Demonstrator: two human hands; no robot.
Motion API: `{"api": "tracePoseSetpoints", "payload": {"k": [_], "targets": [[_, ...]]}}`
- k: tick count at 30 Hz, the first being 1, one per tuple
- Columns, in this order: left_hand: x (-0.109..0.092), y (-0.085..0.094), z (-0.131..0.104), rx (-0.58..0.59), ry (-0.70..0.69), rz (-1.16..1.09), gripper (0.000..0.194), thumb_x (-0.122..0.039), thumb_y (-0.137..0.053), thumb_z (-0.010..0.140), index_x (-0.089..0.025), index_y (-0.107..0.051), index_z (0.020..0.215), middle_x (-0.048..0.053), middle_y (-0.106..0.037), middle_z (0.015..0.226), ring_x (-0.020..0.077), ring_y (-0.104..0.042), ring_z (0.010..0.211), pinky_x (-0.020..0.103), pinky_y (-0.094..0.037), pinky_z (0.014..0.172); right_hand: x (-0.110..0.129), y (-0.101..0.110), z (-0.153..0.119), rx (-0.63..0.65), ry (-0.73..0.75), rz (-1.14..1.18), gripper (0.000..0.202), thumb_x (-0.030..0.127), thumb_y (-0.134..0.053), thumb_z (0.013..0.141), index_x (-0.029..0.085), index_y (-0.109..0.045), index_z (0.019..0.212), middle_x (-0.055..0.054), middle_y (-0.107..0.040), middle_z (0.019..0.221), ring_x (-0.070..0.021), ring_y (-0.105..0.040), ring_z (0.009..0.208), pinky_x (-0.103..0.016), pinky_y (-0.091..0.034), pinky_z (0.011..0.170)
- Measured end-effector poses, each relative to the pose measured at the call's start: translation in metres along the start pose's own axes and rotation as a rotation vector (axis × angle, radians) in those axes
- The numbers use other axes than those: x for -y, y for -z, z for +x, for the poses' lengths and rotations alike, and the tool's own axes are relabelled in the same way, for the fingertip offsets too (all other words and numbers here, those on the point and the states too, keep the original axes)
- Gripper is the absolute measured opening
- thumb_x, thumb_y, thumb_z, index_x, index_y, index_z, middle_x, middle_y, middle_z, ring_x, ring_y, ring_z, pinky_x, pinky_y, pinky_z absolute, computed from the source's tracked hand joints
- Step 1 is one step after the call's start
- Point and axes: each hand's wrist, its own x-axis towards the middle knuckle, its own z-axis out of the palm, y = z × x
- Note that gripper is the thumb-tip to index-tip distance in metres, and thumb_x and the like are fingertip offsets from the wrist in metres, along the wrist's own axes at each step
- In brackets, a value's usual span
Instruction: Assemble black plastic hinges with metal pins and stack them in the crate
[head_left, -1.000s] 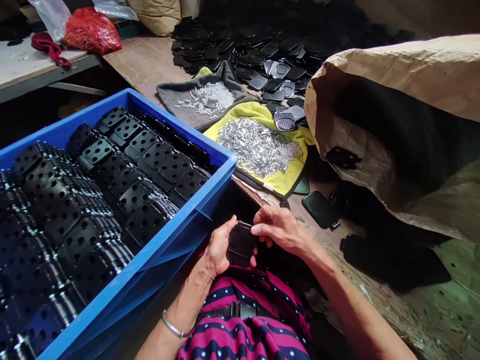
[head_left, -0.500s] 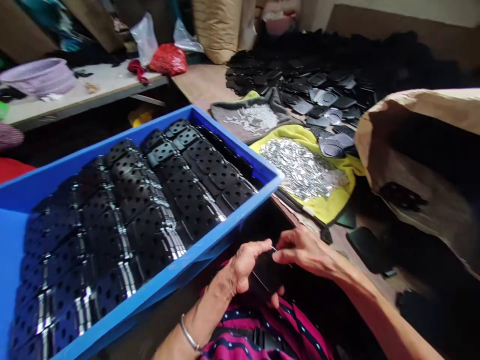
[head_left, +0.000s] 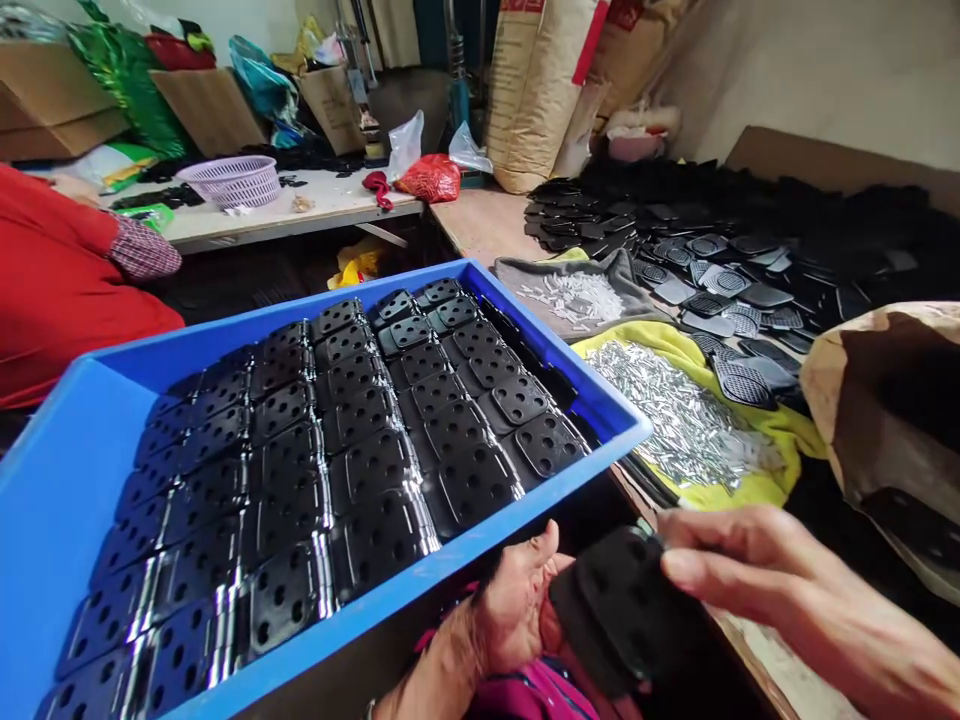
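A black plate with round holes (head_left: pixel 619 605) is at the bottom centre, between my hands. My left hand (head_left: pixel 514 605) supports its left side and underside, palm up with the thumb raised. At the plate's upper right corner, my right hand (head_left: pixel 750 560) pinches the edge between thumb and fingers. To the left stands a blue crate (head_left: pixel 450 560), filled with rows of similar black plates (head_left: pixel 375 460) with shiny metal along their edges. Silvery metal pieces (head_left: pixel 675 415) lie heaped on a yellow cloth (head_left: pixel 780 490).
White pieces (head_left: pixel 577 298) rest on a grey cloth (head_left: pixel 517 272). Black pads (head_left: pixel 750 290) pile up at the right, behind an open paper sack (head_left: pixel 847 400). A person in red (head_left: pixel 67 270) is at the far left, near a lilac basket (head_left: pixel 232 185).
The view has tilted up and moved left. My right hand has shifted right, away from my left thumb, and now grips the plate's corner. The plate's holed face now shows.
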Motion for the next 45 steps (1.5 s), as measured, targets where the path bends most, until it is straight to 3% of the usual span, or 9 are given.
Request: {"api": "tracePoseSetpoints", "payload": {"k": [4,10,13,17,23,34,39,43,45], "targets": [[0.01,0.024,0.007,-0.155,0.014,0.231,0.053,-0.062,-0.048,0.069,-0.01,-0.059,0.07,0.014,-0.065,0.068,0.0229,-0.063,0.054,0.035,-0.048,0.051,0.057,0.012,0.036,-0.163,0.071,0.074,0.046,0.057,-0.066,0.063,0.018,-0.043,0.053,0.006,-0.028,0.048,-0.006,-0.02,0.044,-0.024,-0.01,0.043],[0.022,0.053,0.012,-0.262,0.042,0.388,0.037,-0.049,-0.057,0.063,-0.012,-0.056,0.064,0.01,-0.064,0.063,0.0193,-0.061,0.048,0.03,-0.047,0.044,0.106,-0.025,0.129,-0.242,0.175,0.13,0.04,0.038,-0.066,0.07,0.019,-0.036,0.051,0.006,-0.029,0.044,-0.0039,-0.021,0.039,-0.023,-0.012,0.04],[0.021,0.059,0.01,-0.301,0.025,0.42,0.039,-0.051,-0.058,0.062,-0.013,-0.054,0.064,0.009,-0.063,0.061,0.0171,-0.059,0.045,0.028,-0.046,0.042,0.119,-0.038,0.153,-0.23,0.194,0.133,0.043,0.034,-0.066,0.072,0.02,-0.032,0.049,0.006,-0.03,0.044,-0.0035,-0.021,0.038,-0.023,-0.011,0.039],[0.019,0.061,0.007,-0.316,-0.006,0.426,0.043,-0.056,-0.06,0.06,-0.013,-0.053,0.067,0.009,-0.064,0.063,0.0154,-0.058,0.046,0.026,-0.045,0.043,0.122,-0.039,0.151,-0.167,0.181,0.079,0.042,0.033,-0.064,0.072,0.019,-0.034,0.047,0.007,-0.029,0.042,-0.003,-0.019,0.037,-0.022,-0.01,0.038],[0.024,0.066,0.009,-0.303,0.014,0.443,0.039,-0.052,-0.058,0.062,-0.014,-0.054,0.068,0.008,-0.064,0.062,0.0148,-0.058,0.044,0.023,-0.043,0.04,0.098,-0.034,0.133,-0.17,0.179,-0.066,0.037,0.039,-0.064,0.066,0.018,-0.042,0.046,0.006,-0.034,0.041,-0.0036,-0.024,0.037,-0.022,-0.014,0.038],[0.029,0.08,0.02,-0.285,0.019,0.394,0.038,-0.049,-0.06,0.064,-0.011,-0.056,0.067,0.013,-0.066,0.063,0.0193,-0.062,0.043,0.025,-0.045,0.037,0.096,-0.041,0.132,-0.226,0.389,-0.507,0.034,0.038,-0.057,0.075,0.019,-0.05,0.047,0.003,-0.038,0.045,-0.0084,-0.034,0.046,-0.025,-0.025,0.044],[0.025,0.077,0.017,-0.283,0.041,0.43,0.039,-0.05,-0.055,0.07,-0.011,-0.055,0.079,0.012,-0.067,0.067,0.0207,-0.066,0.052,0.025,-0.048,0.043,0.1,-0.045,0.128,-0.305,0.334,-0.657,0.027,0.037,-0.059,0.072,0.018,-0.055,0.053,0.0,-0.05,0.052,-0.011,-0.044,0.048,-0.025,-0.031,0.046],[0.017,0.072,0.018,-0.333,0.079,0.476,0.038,-0.05,-0.051,0.077,-0.013,-0.052,0.085,0.009,-0.068,0.073,0.0163,-0.065,0.053,0.023,-0.047,0.047,0.098,-0.047,0.131,-0.337,0.464,-0.752,0.027,0.045,-0.058,0.073,0.018,-0.062,0.068,0.0,-0.061,0.065,-0.0125,-0.052,0.054,-0.022,-0.037,0.048],[0.014,0.071,0.024,-0.362,0.151,0.494,0.039,-0.051,-0.053,0.077,-0.013,-0.051,0.085,0.008,-0.067,0.071,0.0152,-0.063,0.051,0.023,-0.046,0.048,0.096,-0.045,0.131,-0.454,0.544,-0.782,0.024,0.043,-0.061,0.075,0.02,-0.064,0.077,0.004,-0.064,0.072,-0.0108,-0.054,0.059,-0.02,-0.037,0.049]]}}
